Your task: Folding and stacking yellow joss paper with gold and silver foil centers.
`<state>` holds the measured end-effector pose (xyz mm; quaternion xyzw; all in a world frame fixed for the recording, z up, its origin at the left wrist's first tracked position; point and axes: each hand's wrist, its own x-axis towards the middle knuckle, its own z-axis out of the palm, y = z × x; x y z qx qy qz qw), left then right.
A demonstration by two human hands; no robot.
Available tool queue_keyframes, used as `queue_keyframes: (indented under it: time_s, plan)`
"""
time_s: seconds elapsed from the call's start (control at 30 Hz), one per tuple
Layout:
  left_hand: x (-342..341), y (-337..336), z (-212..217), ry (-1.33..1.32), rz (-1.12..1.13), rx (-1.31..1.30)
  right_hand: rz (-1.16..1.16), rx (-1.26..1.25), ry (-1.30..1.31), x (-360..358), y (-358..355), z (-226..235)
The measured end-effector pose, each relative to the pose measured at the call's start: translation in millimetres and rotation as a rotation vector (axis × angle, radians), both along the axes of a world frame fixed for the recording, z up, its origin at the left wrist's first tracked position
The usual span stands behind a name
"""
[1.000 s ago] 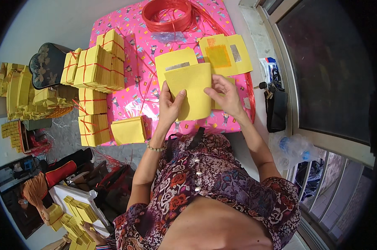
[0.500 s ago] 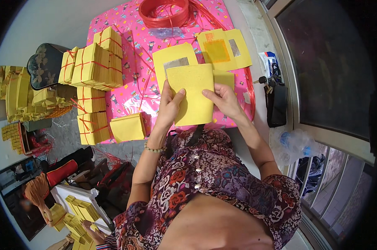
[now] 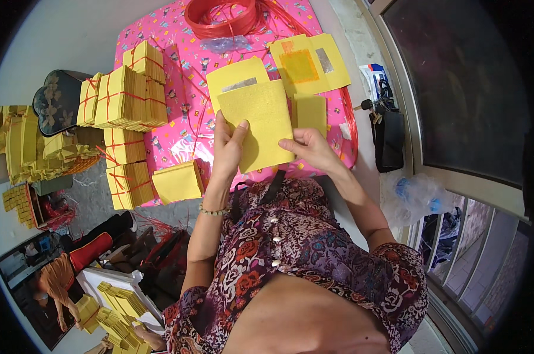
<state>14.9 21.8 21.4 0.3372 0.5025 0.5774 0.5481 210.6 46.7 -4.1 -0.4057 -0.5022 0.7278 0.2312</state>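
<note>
Between my hands, above the near edge of the table, is a yellow sheet of paper, perhaps folded or several layers thick. My left hand grips its left edge, thumb on the face. At its lower right edge my right hand pinches it, thumb in front and the other fingers partly hidden. Behind it lies yellow paper with a silver patch. To the right is yellow paper with an orange square, overlapping another silver-patched sheet. A small yellow stack sits beside my right hand.
Bundles of yellow paper tied with red string line the table's left side, near a loose stack. A red plastic string coil lies at the back of the pink table. Other people's hands handle yellow paper at lower left.
The held paper has shifted slightly left and tilted, my right hand sliding lower along its edge. The small stack on the right is more exposed. My view has shifted a little.
</note>
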Motion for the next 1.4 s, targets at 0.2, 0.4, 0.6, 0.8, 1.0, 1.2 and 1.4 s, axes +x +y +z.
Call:
queue_keyframes:
  time_s: [0.2,0.4,0.6,0.8,1.0,1.2,1.4]
  plan:
    - [-3.2,1.2,-9.0,-0.002,0.091,0.011,-0.049,0.005,-0.014,-0.8,-6.7,1.2]
    - [-10.3,-4.0,-8.6,0.111,0.112,0.028,0.129,-0.150,-0.124,13.9,-9.6,-8.1]
    - [4.9,-14.7,-12.8,0.109,-0.096,-0.005,-0.024,0.111,-0.015,14.7,2.3,-6.1]
    - [28.7,-8.2,-16.0,0.075,-0.172,-0.003,-0.236,0.107,0.063,24.7,0.1,-12.4]
    - [46.6,12.4,-29.6,0.019,-0.210,-0.007,-0.455,0.106,0.088,46.1,8.3,-32.3]
    - [15.1,10.4,-45.3,0.103,-0.090,0.009,-0.706,0.189,-0.211,104.0,51.0,-103.0]
    - [-8.2,-2.8,-55.8,0.171,-0.030,-0.040,-0.595,0.239,-0.351,119.0,63.7,-184.2]
